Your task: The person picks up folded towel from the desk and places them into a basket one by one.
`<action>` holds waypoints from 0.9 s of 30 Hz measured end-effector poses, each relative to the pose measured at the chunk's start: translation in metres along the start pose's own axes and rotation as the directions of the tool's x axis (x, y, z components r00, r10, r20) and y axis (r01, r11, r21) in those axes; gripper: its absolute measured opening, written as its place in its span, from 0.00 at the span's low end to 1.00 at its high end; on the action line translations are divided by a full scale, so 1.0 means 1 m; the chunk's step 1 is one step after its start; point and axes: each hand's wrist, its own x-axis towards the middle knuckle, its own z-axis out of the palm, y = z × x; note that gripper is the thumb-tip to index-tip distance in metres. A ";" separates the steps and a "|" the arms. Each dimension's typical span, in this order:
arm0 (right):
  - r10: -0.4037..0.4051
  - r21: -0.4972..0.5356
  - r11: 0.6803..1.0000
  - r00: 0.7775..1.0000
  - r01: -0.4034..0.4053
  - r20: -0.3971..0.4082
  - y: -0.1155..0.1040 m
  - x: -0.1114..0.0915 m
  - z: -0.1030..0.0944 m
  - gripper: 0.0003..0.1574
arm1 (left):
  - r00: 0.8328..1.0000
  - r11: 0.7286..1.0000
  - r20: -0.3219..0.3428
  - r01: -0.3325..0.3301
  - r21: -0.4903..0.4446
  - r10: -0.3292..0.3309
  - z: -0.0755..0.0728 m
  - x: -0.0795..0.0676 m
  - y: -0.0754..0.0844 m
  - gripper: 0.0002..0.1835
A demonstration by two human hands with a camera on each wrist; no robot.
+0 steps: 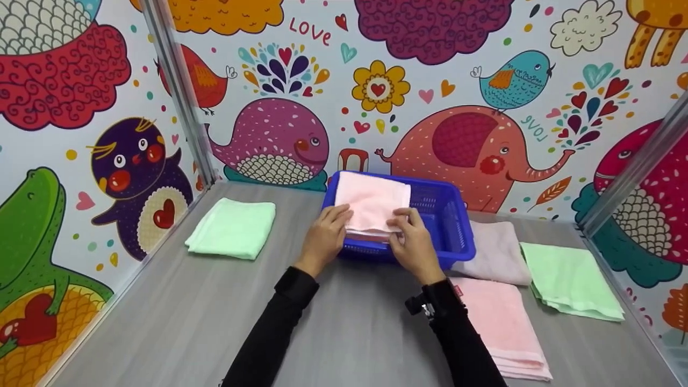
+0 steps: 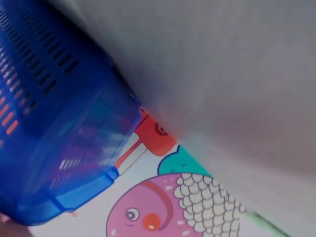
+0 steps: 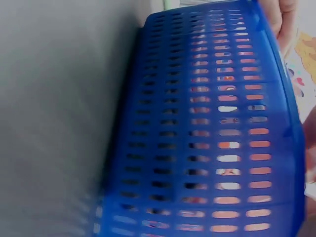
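A folded pink towel (image 1: 372,200) lies in the left part of a blue perforated plastic basket (image 1: 466,234), its near edge by the basket's front rim. At the towel's near left corner, my left hand (image 1: 325,234) holds it, fingertips on top and thumb hidden. My right hand (image 1: 413,243) pinches the near right corner between thumb and fingers. The basket's slotted wall (image 3: 197,118) fills much of the right wrist view, with fingers (image 3: 310,148) at the right edge. In the left wrist view the basket (image 2: 59,103) stands beside the grey tabletop.
On the table (image 1: 344,328), a folded mint green towel (image 1: 234,228) lies to the left. Right of the basket are a pale greyish-pink towel (image 1: 494,252), a larger pink towel (image 1: 505,328) and another green towel (image 1: 572,280). Cartoon-printed wall panels (image 1: 344,80) enclose the table's back and sides.
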 end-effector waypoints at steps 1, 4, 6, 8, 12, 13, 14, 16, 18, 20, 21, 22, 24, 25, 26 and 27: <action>0.024 -0.037 0.999 0.999 -0.023 0.032 -0.001 0.000 -0.001 0.10 | 1.000 1.000 0.019 0.024 -0.001 -0.024 0.000 0.000 0.000 0.13; 0.114 -0.199 0.976 0.984 -0.085 0.138 -0.006 -0.001 -0.003 0.07 | 0.996 0.998 0.066 0.058 0.022 -0.060 0.000 0.001 0.001 0.10; 0.167 -0.308 0.946 0.968 -0.104 0.187 -0.009 -0.002 -0.004 0.12 | 0.995 0.997 0.089 0.041 0.061 -0.047 0.000 0.002 0.001 0.09; 0.194 -0.386 0.917 0.957 -0.100 0.213 -0.010 -0.003 -0.005 0.18 | 0.993 0.994 0.108 0.031 0.105 -0.042 0.000 0.002 0.002 0.13; 0.185 -0.423 0.904 0.950 -0.063 0.252 -0.010 -0.004 -0.005 0.27 | 0.985 0.984 0.153 0.055 0.171 -0.082 -0.001 0.001 0.001 0.21; 0.176 -0.423 0.904 0.949 -0.052 0.260 -0.010 -0.004 -0.005 0.29 | 0.981 0.982 0.167 0.066 0.178 -0.096 -0.001 0.001 0.001 0.23; 0.170 -0.422 0.906 0.948 -0.042 0.269 -0.010 -0.004 -0.006 0.31 | 0.978 0.981 0.182 0.074 0.180 -0.107 -0.002 0.001 0.001 0.24; 0.155 -0.420 0.907 0.947 -0.024 0.281 -0.010 -0.005 -0.007 0.33 | 0.971 0.980 0.211 0.078 0.182 -0.117 -0.003 0.001 0.002 0.25; 0.134 -0.412 0.911 0.950 -0.006 0.283 -0.010 -0.005 -0.008 0.33 | 0.965 0.981 0.233 0.078 0.177 -0.119 -0.005 0.002 0.002 0.26; 0.115 -0.409 0.913 0.953 0.010 0.282 -0.009 -0.005 -0.008 0.31 | 0.960 0.982 0.252 0.082 0.171 -0.124 -0.006 0.003 0.002 0.27; 0.115 -0.407 0.914 0.952 0.011 0.284 -0.009 -0.005 -0.008 0.31 | 0.958 0.983 0.258 0.085 0.162 -0.126 -0.006 0.003 0.002 0.27; 0.124 -0.401 0.916 0.948 0.004 0.292 -0.008 -0.005 -0.008 0.30 | 0.955 0.985 0.267 0.091 0.148 -0.128 -0.006 0.003 0.002 0.27; 0.145 -0.375 0.927 0.938 -0.018 0.314 -0.007 -0.005 -0.011 0.29 | 0.957 0.992 0.265 0.104 0.076 -0.120 -0.007 0.003 -0.002 0.24; 0.157 -0.360 0.933 0.932 -0.031 0.327 -0.006 -0.005 -0.013 0.28 | 0.959 0.993 0.258 0.117 0.022 -0.119 -0.007 0.002 -0.005 0.23; 0.167 -0.341 0.939 0.926 -0.045 0.338 -0.005 -0.005 -0.016 0.28 | 0.963 0.990 0.242 0.133 -0.038 -0.120 -0.009 0.002 -0.010 0.21; 0.176 -0.320 0.946 0.921 -0.060 0.349 -0.004 -0.004 -0.019 0.28 | 0.966 0.984 0.224 0.151 -0.091 -0.127 -0.011 0.001 -0.015 0.19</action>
